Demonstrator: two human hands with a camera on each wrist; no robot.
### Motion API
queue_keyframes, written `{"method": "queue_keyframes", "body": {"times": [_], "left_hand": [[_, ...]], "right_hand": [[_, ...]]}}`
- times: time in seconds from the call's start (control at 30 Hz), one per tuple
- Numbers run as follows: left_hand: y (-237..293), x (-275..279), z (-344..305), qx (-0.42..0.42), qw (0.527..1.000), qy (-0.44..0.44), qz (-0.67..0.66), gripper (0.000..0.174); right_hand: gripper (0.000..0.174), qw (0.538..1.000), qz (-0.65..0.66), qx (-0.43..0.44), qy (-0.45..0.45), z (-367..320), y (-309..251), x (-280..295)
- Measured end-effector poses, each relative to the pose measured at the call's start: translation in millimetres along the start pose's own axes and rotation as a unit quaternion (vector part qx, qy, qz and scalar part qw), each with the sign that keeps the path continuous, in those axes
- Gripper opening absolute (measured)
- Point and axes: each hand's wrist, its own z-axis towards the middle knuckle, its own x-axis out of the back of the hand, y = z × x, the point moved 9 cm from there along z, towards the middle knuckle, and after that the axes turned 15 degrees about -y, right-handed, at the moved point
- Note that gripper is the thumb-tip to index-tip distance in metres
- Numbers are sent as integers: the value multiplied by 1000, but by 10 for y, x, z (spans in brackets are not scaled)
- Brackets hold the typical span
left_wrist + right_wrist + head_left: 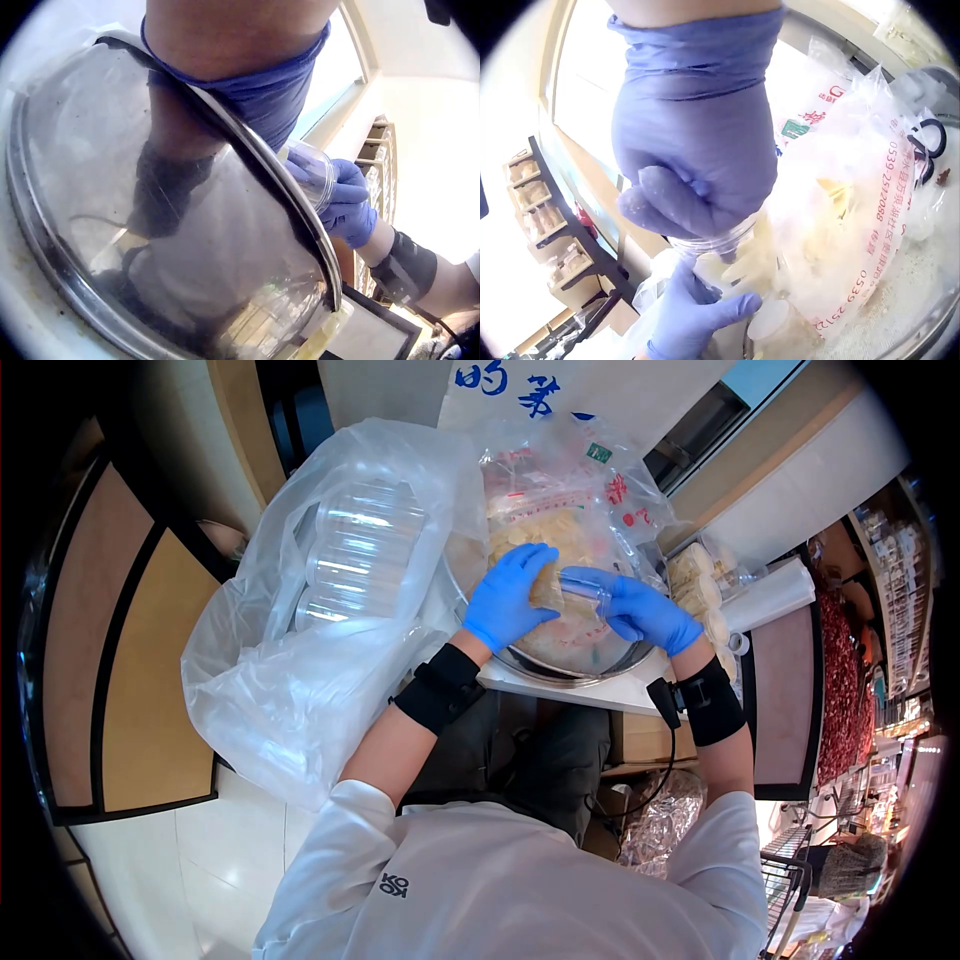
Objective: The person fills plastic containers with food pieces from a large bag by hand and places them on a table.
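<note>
Both hands wear blue gloves. The right hand point(650, 612) grips a clear plastic jar point(585, 586), tilted on its side with its mouth toward the left hand point(512, 600). Between the left fingers and thumb is a pale yellowish clump point(546, 588), beside the jar mouth. In the right wrist view, curled right fingers hold the jar point(714, 243), and pale slices point(742, 264) show beside its rim. The left wrist view shows the jar point(316, 178) in the right hand point(351, 201). Below the hands, a printed clear bag point(840, 217) of pale slices lies in a steel basin point(259, 157).
A large translucent bag point(290, 690) on the left holds several clear jars point(365, 550). Several filled jars point(700, 585) and a white roll point(775, 598) stand or lie at the right. Dark-handled scissors point(930, 146) lie by the printed bag. A shopping cart point(790, 880) is at the lower right.
</note>
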Motion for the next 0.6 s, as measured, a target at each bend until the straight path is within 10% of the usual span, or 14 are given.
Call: {"method": "queue_keyframes", "body": {"times": [0.33,0.6], "left_hand": [[62,1,-10,-16,1000,-5,13,77],[71,82,-20,-30,999,26,21,78]], "right_hand": [[75,987,79,-43,-130,19,179,-91],[84,970,-205,-71,-111,23,-33,-225]]}}
